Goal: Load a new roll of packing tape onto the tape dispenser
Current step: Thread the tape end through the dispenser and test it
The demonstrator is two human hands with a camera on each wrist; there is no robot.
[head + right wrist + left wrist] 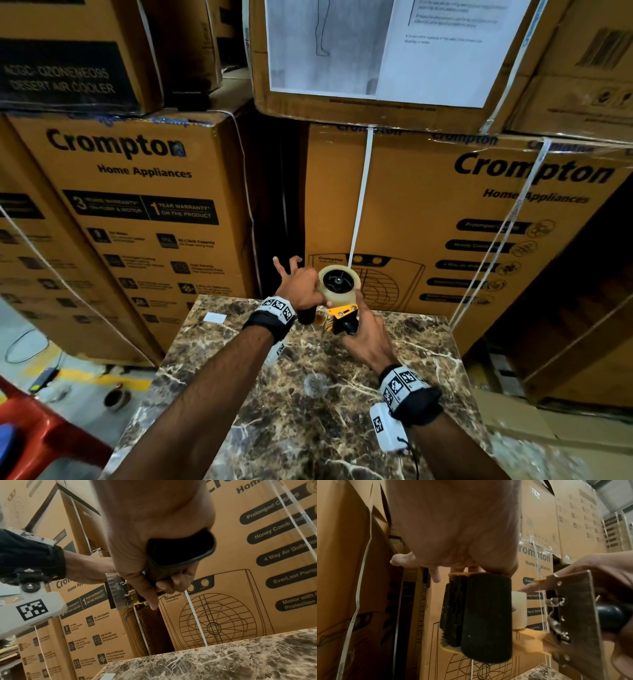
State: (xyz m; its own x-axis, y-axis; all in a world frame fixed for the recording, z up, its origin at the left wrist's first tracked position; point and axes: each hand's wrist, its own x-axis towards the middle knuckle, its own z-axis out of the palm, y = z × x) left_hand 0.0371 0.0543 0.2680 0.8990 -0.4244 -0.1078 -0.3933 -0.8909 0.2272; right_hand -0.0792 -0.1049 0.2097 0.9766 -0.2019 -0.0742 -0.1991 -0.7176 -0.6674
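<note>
I hold a tape dispenser [342, 313] with a yellow frame above the marbled table [308, 428]. A pale clear tape roll [339, 286] sits on its black hub. My right hand [368, 337] grips the black handle [180, 550], index finger stretched along the frame. My left hand [301, 291] lies against the roll's left side, thumb at the rim and the other fingers splayed. In the left wrist view the palm [453, 527] rests above the black roller [486, 618], with the roll [519, 609] and the metal plate [576, 615] to its right.
Tall strapped Crompton cartons [137, 205] form a wall just behind the table's far edge. A small white card [214, 318] lies at the table's back left and a faint clear round thing [315, 383] near its middle. A red chair [34, 428] stands at lower left.
</note>
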